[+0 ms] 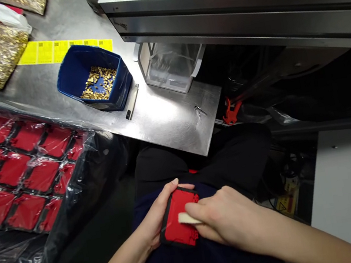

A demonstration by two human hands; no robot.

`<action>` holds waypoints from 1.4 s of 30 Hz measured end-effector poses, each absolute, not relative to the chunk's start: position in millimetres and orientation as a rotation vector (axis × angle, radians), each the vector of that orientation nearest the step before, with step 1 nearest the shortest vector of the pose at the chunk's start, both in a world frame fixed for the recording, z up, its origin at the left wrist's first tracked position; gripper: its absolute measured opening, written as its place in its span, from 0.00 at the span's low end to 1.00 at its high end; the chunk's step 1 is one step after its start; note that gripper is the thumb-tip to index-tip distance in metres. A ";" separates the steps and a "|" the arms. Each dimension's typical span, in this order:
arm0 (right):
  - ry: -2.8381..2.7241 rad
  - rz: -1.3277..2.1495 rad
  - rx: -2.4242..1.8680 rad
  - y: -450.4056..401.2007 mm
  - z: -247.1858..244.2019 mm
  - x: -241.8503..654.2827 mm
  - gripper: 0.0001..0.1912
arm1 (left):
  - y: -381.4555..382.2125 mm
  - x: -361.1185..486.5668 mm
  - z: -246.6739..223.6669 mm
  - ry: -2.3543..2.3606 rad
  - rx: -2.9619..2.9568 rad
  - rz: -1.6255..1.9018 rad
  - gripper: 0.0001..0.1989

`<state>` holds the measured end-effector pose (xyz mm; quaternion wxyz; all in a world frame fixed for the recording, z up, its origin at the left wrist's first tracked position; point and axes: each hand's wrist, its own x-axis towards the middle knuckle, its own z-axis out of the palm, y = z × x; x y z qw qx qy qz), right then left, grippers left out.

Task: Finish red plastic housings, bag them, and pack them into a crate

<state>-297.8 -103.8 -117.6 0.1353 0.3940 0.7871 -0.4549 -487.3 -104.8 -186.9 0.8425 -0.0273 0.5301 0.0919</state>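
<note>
Left hand [157, 212] cups the red-and-black piece [176, 214] along its edge; right hand [222, 212] pinches a pale tool [187, 218], its tip over the piece between both grips, perhaps touching.

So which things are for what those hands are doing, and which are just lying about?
Probably for the job:
red-and-black piece, in the left hand
pale tool, in the right hand
other red pieces, maybe

Probably just lying about:
yellow label strip
orange thing
blue bin of gold bits, though those might be used too
</note>
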 end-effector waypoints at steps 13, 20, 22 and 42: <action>2.233 -1.383 1.333 -111.0 -119.1 -293.3 0.08 | -101.9 -487.8 -184.4 1.143 -0.097 0.242 0.25; 2.231 -1.437 1.330 -113.9 -120.9 -285.2 0.05 | -103.6 -493.4 -189.6 1.066 -0.150 0.250 0.26; 2.233 -1.387 1.348 -114.0 -119.6 -283.6 0.06 | -104.4 -493.3 -190.6 1.076 -0.140 0.241 0.25; 2.266 -1.478 1.565 -86.8 -125.4 -290.4 0.14 | -103.4 -494.0 -182.8 1.103 -0.136 0.336 0.25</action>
